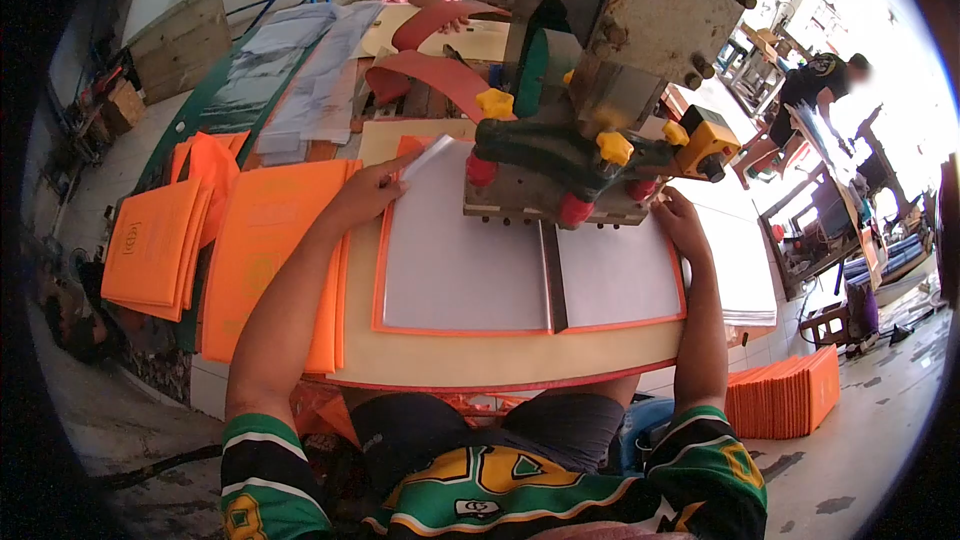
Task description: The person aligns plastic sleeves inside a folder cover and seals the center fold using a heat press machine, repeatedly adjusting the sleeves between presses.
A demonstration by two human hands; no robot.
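Note:
An open orange folder with clear plastic sheets over its inside lies on a cream board in front of me. A dark strip runs down its middle. My left hand is closed on the folder's upper left edge, beside a raised flap of clear plastic. At the upper right edge, my right hand has its fingers curled round the folder's side, close to the press plate. The press head, with yellow knobs and red feet, covers the folder's upper middle.
Stacked orange folders and smaller orange covers lie to the left. Beyond them are clear sheets. White sheets are piled at right, above an orange stack on the floor. A co-worker's hand is behind the press; another person bends at right.

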